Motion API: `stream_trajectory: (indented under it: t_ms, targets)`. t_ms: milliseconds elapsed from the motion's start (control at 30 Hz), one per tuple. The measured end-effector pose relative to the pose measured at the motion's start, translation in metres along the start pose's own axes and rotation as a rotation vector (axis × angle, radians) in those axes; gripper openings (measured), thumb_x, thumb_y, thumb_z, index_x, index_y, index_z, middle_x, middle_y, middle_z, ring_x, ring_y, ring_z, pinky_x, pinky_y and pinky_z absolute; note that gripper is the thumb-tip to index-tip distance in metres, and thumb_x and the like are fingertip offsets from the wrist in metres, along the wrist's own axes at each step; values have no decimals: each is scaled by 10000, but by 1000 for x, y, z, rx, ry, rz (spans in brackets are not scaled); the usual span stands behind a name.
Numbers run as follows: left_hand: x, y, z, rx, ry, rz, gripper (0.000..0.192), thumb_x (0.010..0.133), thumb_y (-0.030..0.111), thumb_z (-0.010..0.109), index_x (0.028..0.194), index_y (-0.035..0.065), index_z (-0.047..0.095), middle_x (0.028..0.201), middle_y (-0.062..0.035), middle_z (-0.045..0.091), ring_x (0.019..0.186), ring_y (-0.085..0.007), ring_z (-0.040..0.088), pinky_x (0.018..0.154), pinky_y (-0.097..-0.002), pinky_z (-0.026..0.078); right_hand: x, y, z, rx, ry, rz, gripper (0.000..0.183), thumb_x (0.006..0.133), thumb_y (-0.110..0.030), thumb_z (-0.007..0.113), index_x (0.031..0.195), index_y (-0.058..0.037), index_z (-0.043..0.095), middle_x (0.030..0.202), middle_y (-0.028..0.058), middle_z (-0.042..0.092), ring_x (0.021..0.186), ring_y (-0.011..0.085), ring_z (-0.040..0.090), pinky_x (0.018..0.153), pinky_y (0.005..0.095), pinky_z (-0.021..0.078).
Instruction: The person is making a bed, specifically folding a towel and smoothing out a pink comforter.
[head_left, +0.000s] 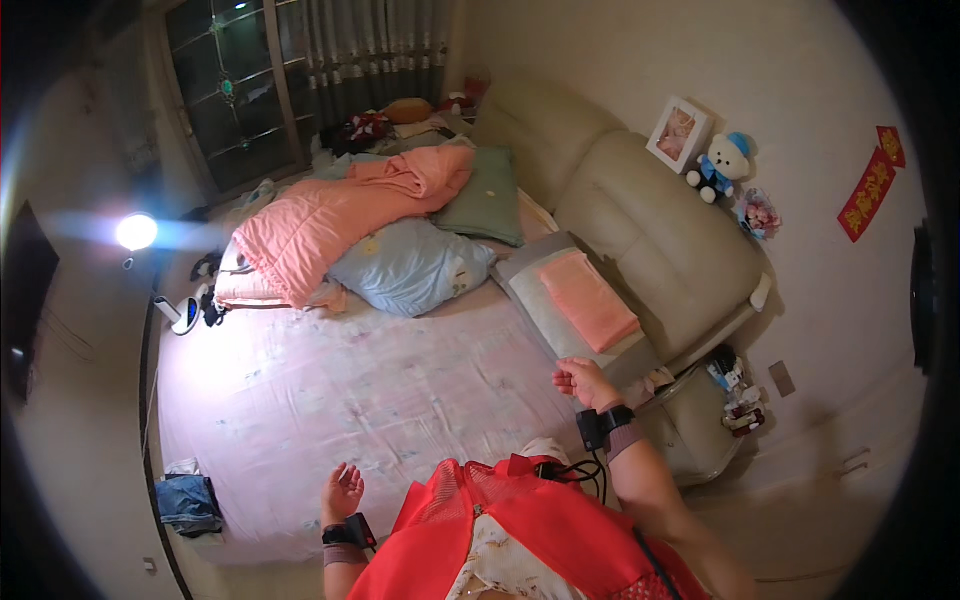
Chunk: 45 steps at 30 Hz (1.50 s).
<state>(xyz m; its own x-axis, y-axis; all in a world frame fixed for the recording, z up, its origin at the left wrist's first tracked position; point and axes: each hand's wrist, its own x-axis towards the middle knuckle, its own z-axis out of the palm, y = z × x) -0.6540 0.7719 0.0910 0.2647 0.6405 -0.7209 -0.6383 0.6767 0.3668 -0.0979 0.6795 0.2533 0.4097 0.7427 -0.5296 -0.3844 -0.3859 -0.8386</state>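
Note:
My left hand (343, 489) hangs palm up above the near part of the pink floral bedsheet (337, 397), its fingers loosely bent and nothing in it. My right hand (586, 381) is at the near end of a grey and white pillow (534, 279); its fingers curl with a gap and no object shows in them. Whether it touches the pillow is not clear. On that pillow lies a folded pink cloth (589, 300). Farther off, a rumpled pink quilt (337, 202) is heaped against a light blue pillow (412, 266) and a green pillow (484, 199).
A beige leather sofa (652, 225) borders the bed's right side. At left stand a lit lamp (137, 232) and, below it, a white device (182, 313). Folded jeans (187, 504) lie at the near left corner. A plush bear (724, 163) and a boxed doll (679, 135) top the sofa.

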Motion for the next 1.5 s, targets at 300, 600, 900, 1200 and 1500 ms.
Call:
stream_trajectory:
  t_ms: [300,600,900,1200,1500]
  targets:
    - [-29,27,-52,-94,180,83,190,801,197,639,964,119,580,912,-40,604,857,-186,567,761,-346,466,33,-7,62,-28,-112,45,150,863,-190,581,948,-72,545,818,63,606,710,164,604,613,288,501]
    - [-41,14,-44,-186,183,71,143,808,210,632,907,113,596,889,-29,614,841,-185,572,753,-345,459,81,-21,109,-93,-199,91,151,859,-211,587,939,-92,542,821,52,604,728,159,603,631,289,502]
    - [-40,32,-37,-251,283,150,176,834,214,607,977,121,565,889,-25,585,832,-180,567,724,-346,472,182,-27,174,-187,-305,172,162,853,-224,590,942,-95,547,815,51,602,711,158,596,637,299,493]
    - [-17,53,1,-215,495,175,231,844,244,599,1024,108,545,927,-36,573,865,-192,551,757,-348,462,353,-41,266,-295,-303,165,77,797,-159,567,811,-85,555,704,22,560,583,114,540,498,259,446]
    - [4,73,55,-163,666,209,258,845,238,598,1059,109,535,997,-50,550,901,-208,544,742,-345,473,591,-57,387,-690,-81,-458,485,695,-260,669,1036,69,563,1042,186,605,1011,288,567,833,354,441]
